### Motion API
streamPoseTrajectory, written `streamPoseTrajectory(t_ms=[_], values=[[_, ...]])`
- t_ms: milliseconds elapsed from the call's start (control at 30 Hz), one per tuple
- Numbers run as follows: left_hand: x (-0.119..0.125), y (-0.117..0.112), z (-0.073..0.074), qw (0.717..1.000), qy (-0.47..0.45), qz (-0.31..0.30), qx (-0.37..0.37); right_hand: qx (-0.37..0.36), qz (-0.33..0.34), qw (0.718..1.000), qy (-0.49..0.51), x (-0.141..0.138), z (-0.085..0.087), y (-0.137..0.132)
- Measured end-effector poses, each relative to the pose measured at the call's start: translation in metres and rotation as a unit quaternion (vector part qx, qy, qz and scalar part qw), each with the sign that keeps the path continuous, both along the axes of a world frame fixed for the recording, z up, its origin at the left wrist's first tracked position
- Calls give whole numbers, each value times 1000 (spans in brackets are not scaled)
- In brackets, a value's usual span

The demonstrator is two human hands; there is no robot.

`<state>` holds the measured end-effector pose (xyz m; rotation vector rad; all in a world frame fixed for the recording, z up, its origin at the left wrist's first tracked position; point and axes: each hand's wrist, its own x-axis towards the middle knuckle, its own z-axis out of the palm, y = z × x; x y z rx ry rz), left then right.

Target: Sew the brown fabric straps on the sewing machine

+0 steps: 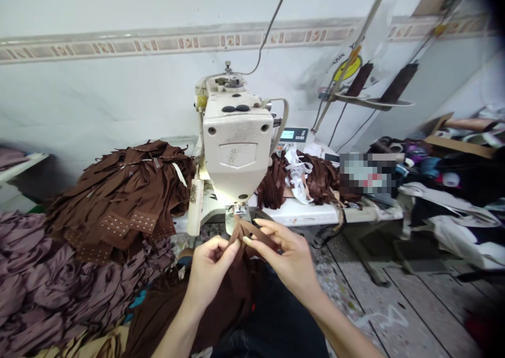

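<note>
The white counter carries a sewing machine at centre, with brown fabric strips and white trim lying just right of it.

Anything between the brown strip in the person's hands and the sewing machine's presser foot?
Nothing visible. The brown fabric strip, pinched between the left hand and right hand, sits right by the presser foot of the cream sewing machine, with no object between them.
</note>
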<state>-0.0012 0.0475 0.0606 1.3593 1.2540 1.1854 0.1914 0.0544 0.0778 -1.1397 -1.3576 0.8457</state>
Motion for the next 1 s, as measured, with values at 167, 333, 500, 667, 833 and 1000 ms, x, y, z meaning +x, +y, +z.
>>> streamPoseTrajectory(t_ms=[167,333,500,667,833,1000], values=[[-3,-23,5,997,58,-47,29,75,37,995,-58,19,25,5],[3,-15,10,991,19,-134,-25,-30,70,997,-12,15,6,31],[8,-3,10,996,69,-46,37,-53,51,997,9,8,-14,61],[9,-10,4,926,263,91,256,-17,58,998,7,7,-12,83],[13,-12,-5,828,387,42,404,20,72,996,-38,9,-9,102],[23,-6,-9,833,404,51,375,22,89,992,-85,8,-5,120]])
